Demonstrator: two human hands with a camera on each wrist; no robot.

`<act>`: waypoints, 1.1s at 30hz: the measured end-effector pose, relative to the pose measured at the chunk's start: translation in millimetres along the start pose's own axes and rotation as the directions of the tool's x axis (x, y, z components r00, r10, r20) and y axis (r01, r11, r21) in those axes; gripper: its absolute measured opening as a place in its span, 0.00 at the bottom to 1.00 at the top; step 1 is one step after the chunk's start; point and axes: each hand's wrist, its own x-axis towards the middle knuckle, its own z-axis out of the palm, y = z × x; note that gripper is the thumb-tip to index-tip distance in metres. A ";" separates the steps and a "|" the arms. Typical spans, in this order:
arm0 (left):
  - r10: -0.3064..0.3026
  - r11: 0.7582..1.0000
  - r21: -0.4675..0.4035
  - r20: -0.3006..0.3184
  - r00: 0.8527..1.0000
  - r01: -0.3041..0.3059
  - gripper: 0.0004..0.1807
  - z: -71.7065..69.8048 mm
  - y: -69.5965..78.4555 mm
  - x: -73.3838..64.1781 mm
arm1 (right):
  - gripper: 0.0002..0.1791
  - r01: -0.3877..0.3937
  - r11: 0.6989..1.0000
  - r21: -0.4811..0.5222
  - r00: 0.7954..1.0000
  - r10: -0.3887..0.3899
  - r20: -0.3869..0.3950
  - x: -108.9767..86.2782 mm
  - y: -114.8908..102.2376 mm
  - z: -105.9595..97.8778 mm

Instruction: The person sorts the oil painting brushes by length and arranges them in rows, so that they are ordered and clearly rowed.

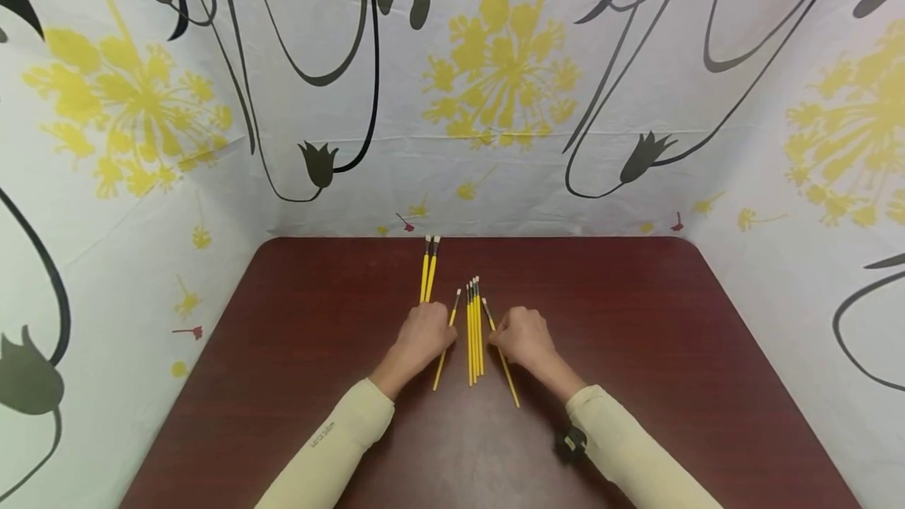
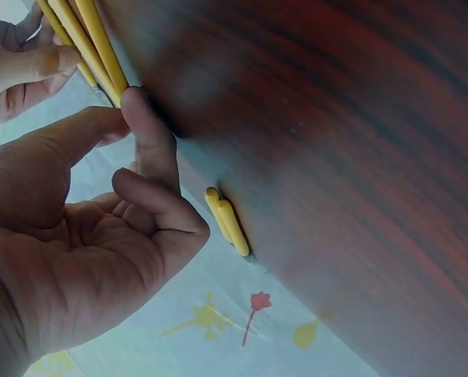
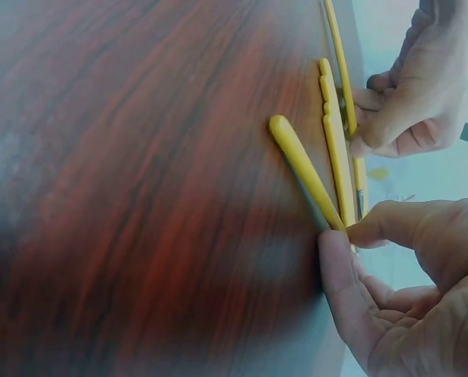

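Note:
Between thumb and forefinger, my left hand [image 1: 423,336] pinches a thin yellow-handled paintbrush [image 1: 440,371], its pale bristles pointing toward the far edge. Opposite it, my right hand [image 1: 525,338] pinches another yellow paintbrush [image 1: 509,380], which slants with its handle end toward the near right. In the right wrist view, the rounded handle end [image 3: 297,157] sticks out from the right thumb and fingertip. A row of several yellow paintbrushes [image 1: 474,344] lies side by side on the table between the hands, bristles away from me.
Two larger yellow paintbrushes [image 1: 428,273] lie at the table's far edge, just beyond the left hand, which hides their lower ends. Under everything is a dark red-brown wooden table [image 1: 339,289]. Patterned white cloth [image 1: 495,179] stands around its back and sides.

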 end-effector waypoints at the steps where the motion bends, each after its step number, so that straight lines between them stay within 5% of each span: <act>1: -0.001 1.000 -0.006 0.002 1.000 0.001 0.21 -0.1 -0.3 0.0 | 0.20 -0.001 1.000 0.011 1.000 0.001 0.003 -0.2 0.4 -0.3; 20: 0.001 0.998 -0.055 0.025 1.000 0.000 0.23 -1.4 -2.7 -0.6 | 0.11 -0.041 0.970 0.240 0.998 0.028 0.055 1.8 10.3 -3.6; 33: 0.018 0.984 -0.181 0.050 0.999 -0.009 0.27 -0.9 -5.0 -8.1 | 0.06 -0.130 0.852 0.508 0.988 0.067 0.140 -7.8 1.9 1.6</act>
